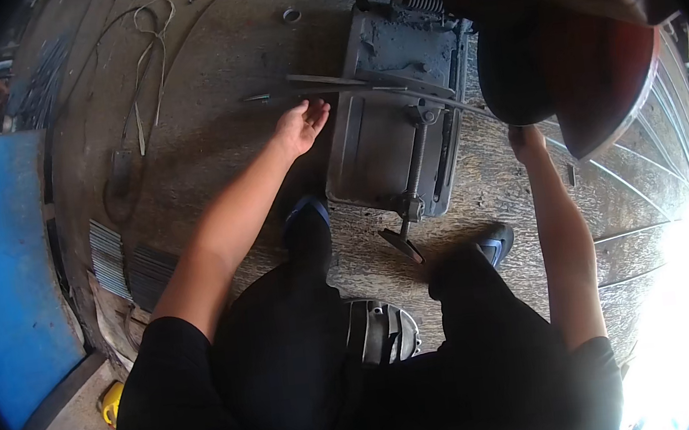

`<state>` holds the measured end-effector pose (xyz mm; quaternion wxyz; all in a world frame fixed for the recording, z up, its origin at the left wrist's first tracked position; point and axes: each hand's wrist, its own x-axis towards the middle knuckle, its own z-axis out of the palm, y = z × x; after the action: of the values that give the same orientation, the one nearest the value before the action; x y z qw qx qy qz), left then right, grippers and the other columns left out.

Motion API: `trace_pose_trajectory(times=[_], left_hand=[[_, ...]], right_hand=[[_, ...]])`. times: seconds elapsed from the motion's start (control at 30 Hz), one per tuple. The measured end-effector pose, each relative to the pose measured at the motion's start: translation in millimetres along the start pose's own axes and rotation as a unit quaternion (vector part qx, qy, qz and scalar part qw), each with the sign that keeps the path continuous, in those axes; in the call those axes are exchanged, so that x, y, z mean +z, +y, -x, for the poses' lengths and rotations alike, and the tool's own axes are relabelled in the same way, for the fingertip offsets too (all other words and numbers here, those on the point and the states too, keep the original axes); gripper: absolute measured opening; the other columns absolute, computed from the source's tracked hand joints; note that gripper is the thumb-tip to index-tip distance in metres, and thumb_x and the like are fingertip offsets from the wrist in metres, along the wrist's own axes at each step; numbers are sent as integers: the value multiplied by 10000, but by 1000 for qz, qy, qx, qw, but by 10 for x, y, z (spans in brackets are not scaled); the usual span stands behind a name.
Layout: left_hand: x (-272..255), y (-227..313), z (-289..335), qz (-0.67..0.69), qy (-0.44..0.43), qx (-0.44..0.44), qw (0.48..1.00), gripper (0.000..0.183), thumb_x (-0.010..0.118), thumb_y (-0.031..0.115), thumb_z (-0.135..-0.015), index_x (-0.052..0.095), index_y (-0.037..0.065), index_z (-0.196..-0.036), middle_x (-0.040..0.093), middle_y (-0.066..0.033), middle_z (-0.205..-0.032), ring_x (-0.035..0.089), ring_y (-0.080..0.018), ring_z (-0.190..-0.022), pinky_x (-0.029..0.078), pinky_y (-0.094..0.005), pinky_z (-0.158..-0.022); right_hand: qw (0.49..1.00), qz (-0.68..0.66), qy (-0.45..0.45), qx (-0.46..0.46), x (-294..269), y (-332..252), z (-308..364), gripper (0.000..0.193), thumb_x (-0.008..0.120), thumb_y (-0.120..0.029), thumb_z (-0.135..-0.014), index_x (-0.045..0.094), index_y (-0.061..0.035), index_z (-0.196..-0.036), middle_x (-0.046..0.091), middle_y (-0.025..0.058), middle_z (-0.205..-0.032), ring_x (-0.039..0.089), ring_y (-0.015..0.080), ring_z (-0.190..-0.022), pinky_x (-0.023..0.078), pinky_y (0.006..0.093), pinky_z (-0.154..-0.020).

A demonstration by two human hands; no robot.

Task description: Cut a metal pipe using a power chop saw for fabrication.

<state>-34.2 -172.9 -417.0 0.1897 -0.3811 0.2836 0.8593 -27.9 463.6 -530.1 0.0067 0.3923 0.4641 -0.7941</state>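
Note:
My left hand (303, 129) is open, palm turned up, fingers slightly curled and apart. It is just left of a cut-off saw's grey metal base (372, 155), with nothing in it. A thin metal bar (322, 79) crosses the base beyond the fingertips, and a small pointed piece (258, 98) shows left of it. The base carries a screw clamp (420, 157) with a crank handle (402, 245). My right hand (527, 139) reaches up to the lower edge of the saw's dark red, rounded guard (598, 75). Its fingers are hidden there, so their grip does not show.
My shoes stand on both sides of the crank. A finned metal motor-like part (382, 331) lies between my legs. Bundled short rods (107, 261) and a blue panel (10, 267) are at left. Long rods (644, 188) spread at right. A looped cable (148, 68) and a ring (292, 16) lie farther off.

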Motion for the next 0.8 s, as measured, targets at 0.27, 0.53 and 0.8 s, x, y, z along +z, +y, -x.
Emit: trace_pose_trajectory(times=[0.27, 0.53, 0.8], left_hand=[[-87, 523, -72, -34, 125, 97, 987, 175, 421, 50, -943, 468, -66, -1066, 537, -183, -1101, 554, -292, -1047, 494, -434, -955], [-84, 294, -119, -14, 32, 77, 996, 121, 452, 106, -973, 500, -5, -980, 576, -149, -981, 607, -265, -958, 541, -368, -888], [133, 125, -24, -50, 4, 81, 995, 135, 552, 117, -933, 530, -10, -974, 600, -142, -980, 614, -254, -979, 540, -340, -897]], right_hand=[[996, -50, -24, 77, 1343, 519, 891, 168, 665, -117, -845, 586, -45, -975, 635, 95, -914, 612, 205, -844, 538, 299, -719], [995, -28, 28, 87, 1396, 351, 951, 212, 663, -126, -841, 575, -38, -1013, 628, 92, -922, 610, 206, -853, 527, 292, -731], [998, -41, 41, 36, 1527, 369, 1140, 211, 658, -152, -856, 562, -40, -1007, 624, 93, -937, 621, 214, -852, 537, 299, -665]])
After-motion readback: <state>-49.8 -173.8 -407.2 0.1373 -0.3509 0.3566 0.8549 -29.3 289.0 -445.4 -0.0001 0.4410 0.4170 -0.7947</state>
